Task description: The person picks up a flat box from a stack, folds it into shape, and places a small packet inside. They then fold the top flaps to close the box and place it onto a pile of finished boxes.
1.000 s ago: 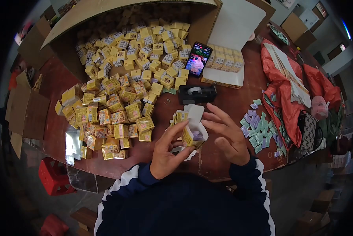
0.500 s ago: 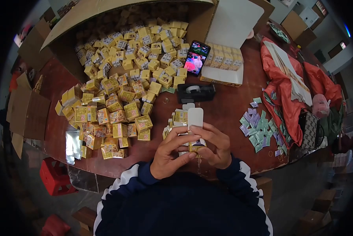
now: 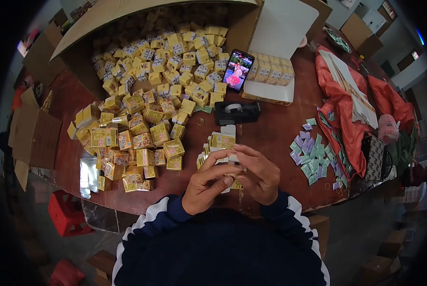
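Both hands are together near the front of the table around a small carton point(image 3: 233, 161). Only a little of its whitish card shows between the fingers; the rest is hidden. My left hand point(image 3: 205, 187) grips it with thumb and fingers curled. My right hand point(image 3: 261, 177) bends over the carton from the other side, its fingers pressed to the carton's top. Beneath and just beyond them lies a stack of flat yellow cartons point(image 3: 221, 140). A black tape dispenser point(image 3: 237, 114) stands farther back.
A heap of yellow boxes point(image 3: 142, 133) spreads leftward, and a large cardboard box point(image 3: 87, 45) behind it holds many more. A lit phone point(image 3: 237, 71) leans near a display tray point(image 3: 270, 93). Green and purple sachets point(image 3: 313, 155) lie at right beside red plastic point(image 3: 339, 90).
The carton's white flap, upright before, is now folded down under my fingers. My right hand has shifted slightly, its fingers now over the top. The phone's picture has changed.
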Demonstrator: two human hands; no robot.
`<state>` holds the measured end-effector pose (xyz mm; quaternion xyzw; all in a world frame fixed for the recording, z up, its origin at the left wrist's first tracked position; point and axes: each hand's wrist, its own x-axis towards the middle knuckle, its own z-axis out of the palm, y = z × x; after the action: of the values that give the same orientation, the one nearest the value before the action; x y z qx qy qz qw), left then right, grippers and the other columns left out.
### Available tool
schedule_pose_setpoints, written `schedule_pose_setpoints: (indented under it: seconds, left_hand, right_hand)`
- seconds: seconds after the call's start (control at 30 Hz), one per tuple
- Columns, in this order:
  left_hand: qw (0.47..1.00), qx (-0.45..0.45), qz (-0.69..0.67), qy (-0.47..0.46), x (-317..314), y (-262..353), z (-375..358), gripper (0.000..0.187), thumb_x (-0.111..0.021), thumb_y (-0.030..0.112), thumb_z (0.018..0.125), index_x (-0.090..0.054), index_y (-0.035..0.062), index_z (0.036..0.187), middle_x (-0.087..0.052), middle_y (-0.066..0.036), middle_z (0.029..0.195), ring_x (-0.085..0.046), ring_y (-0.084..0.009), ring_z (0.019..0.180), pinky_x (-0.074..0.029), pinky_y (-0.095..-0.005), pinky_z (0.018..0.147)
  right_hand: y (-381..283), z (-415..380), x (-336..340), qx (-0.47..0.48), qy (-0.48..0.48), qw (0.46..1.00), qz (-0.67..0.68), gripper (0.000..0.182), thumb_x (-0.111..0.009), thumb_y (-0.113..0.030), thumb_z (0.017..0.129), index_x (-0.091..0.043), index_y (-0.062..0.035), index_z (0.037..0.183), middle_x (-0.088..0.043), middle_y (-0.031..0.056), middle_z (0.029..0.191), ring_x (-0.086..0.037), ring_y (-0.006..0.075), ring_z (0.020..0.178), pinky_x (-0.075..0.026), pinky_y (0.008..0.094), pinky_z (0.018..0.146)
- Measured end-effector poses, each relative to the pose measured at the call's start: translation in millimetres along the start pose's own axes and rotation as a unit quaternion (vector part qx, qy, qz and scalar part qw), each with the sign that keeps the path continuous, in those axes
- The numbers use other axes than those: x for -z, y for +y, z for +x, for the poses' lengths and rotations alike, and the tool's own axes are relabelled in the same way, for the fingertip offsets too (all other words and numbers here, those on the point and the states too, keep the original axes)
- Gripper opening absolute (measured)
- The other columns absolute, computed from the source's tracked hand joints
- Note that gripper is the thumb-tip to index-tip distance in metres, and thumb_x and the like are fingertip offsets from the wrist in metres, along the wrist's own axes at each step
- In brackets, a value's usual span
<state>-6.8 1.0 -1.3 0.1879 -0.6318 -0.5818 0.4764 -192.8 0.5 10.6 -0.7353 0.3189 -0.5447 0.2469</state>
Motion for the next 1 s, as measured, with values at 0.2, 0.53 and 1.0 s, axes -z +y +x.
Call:
schedule_pose_setpoints:
  seconds: [0.2, 0.53, 1.0]
  left_hand:
    - [0.997, 0.059, -0.040, 0.030, 0, 11, 3, 0.069, -0.057, 0.002, 0.098, -0.020, 0.0020, 0.156, -0.042, -0.018, 0.148, -0.050, -0.0265, 0.131, -0.044, -0.0347, 0.104]
    - [0.994, 0.051, 0.080, 0.046, 1, 17, 4, 0.066, -0.060, -0.001, 0.094, -0.030, -0.0018, 0.152, -0.047, -0.022, 0.146, -0.051, -0.0299, 0.133, -0.045, -0.0367, 0.105]
    - [0.992, 0.074, 0.081, 0.053, 0, 16, 6, 0.065, -0.061, -0.001, 0.095, -0.032, 0.0060, 0.153, -0.047, -0.016, 0.147, -0.052, -0.0261, 0.132, -0.050, -0.0333, 0.100]
  right_hand:
    - [3, -1, 7, -0.027, -0.011, 0.999, 0.024, 0.026, -0.077, -0.011, 0.084, -0.072, -0.0006, 0.107, -0.070, 0.0147, 0.115, -0.059, 0.0361, 0.123, -0.048, 0.0444, 0.102]
    - [-6, 10, 7, -0.110, -0.008, 0.991, 0.070, 0.026, -0.080, 0.001, 0.077, -0.073, -0.0005, 0.102, -0.072, 0.0126, 0.112, -0.060, 0.0319, 0.122, -0.049, 0.0416, 0.103]
    - [-2, 13, 7, -0.143, -0.006, 0.985, 0.094, 0.014, -0.070, 0.005, 0.085, -0.072, 0.0056, 0.099, -0.073, 0.0166, 0.106, -0.064, 0.0328, 0.115, -0.049, 0.0416, 0.100]
